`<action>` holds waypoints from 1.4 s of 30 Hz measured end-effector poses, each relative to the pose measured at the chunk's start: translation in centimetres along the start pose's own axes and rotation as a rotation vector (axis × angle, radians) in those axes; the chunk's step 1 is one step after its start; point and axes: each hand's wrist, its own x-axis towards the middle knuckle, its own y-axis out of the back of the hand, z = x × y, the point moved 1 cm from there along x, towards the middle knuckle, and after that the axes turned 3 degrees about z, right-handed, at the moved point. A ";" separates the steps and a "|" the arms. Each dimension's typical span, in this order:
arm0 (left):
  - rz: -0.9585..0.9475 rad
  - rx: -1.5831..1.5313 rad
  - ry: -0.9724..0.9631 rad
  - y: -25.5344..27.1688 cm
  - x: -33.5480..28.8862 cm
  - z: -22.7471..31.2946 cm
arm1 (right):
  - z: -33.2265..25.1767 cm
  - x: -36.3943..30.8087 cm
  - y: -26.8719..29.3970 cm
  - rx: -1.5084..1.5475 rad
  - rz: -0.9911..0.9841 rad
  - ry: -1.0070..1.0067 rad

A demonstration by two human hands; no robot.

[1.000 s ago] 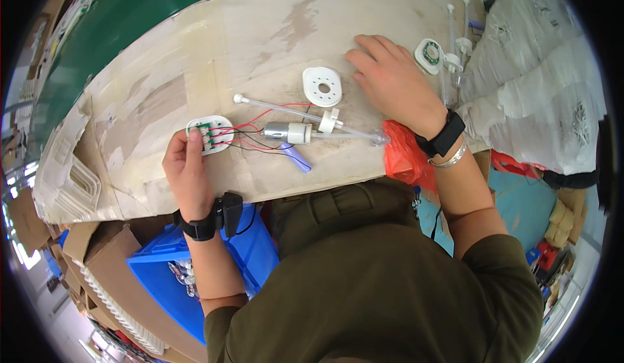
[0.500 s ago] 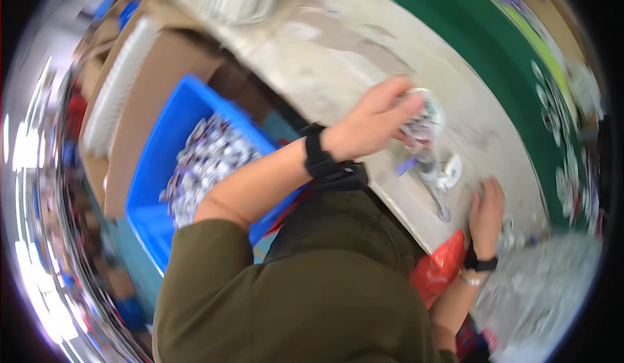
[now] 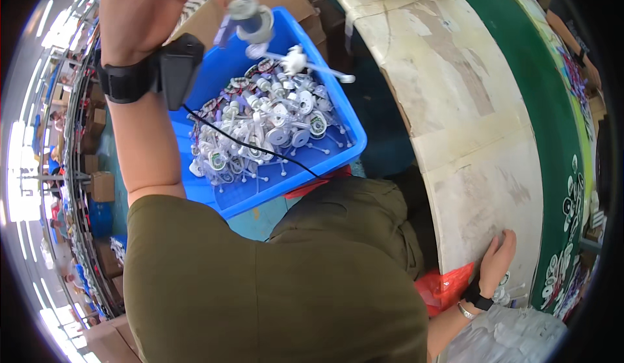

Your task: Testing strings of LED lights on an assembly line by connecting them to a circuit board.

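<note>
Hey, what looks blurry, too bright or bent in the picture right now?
Head view: the motor by the left hand is smeared; head view: lights glare white along the left; head view: the table has bowed edges, and the corners go black.

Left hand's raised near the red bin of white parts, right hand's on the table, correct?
The bin of white parts is blue, not red, as the head view shows. The rest stands: left hand raised near it, right hand on the table.
</note>
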 end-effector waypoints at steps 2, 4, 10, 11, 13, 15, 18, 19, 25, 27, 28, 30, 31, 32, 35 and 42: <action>-0.233 -0.761 0.035 4.2 -0.5 -0.8 | 0.7 -1.0 0.3 -0.044 -0.007 -0.069; 0.422 0.665 0.225 4.1 -3.7 4.9 | 1.1 -1.0 0.3 -0.029 0.000 -0.036; 0.562 0.511 0.446 9.7 -9.7 2.7 | 0.9 -0.7 0.2 -0.039 0.008 -0.005; 0.594 0.505 0.471 9.8 -10.0 2.4 | 0.9 -0.7 0.2 -0.035 0.007 -0.009; 0.566 0.508 0.493 9.2 -9.8 1.5 | 0.7 -0.6 0.3 -0.034 -0.003 -0.022; 0.538 0.512 0.516 8.7 -9.3 1.1 | 0.6 -0.6 0.2 -0.032 -0.015 -0.036; 0.341 0.407 0.504 8.6 -8.2 0.3 | 0.8 -0.8 0.1 -0.048 -0.005 -0.035; 0.336 0.402 0.506 9.0 -7.9 -0.4 | 1.0 -0.9 0.0 -0.056 -0.006 -0.042; 0.572 -0.034 0.702 20.1 -8.1 -8.1 | 0.5 -0.6 0.4 -0.048 -0.027 -0.072; 1.013 0.273 0.723 21.4 -8.9 -12.9 | 0.5 -0.8 0.3 -0.059 -0.026 -0.085; 1.025 0.359 0.868 23.0 -10.3 -14.1 | 0.2 -0.8 0.3 -0.068 0.015 -0.045; 1.075 0.482 1.067 25.6 -12.1 -15.1 | -0.3 -0.5 0.4 -0.087 0.061 -0.020; 1.116 0.518 1.127 25.1 -12.3 -15.5 | -0.5 -0.5 0.5 -0.080 0.054 -0.040; 1.065 0.645 1.065 24.3 -12.5 -15.7 | -0.7 -0.5 0.5 -0.070 0.046 -0.059; 1.043 0.886 1.048 23.6 -12.4 -15.1 | -0.7 -0.4 0.5 -0.065 0.037 -0.071; 0.760 0.983 0.537 16.8 -5.6 -15.0 | -0.4 -0.9 0.7 -0.074 0.074 -0.104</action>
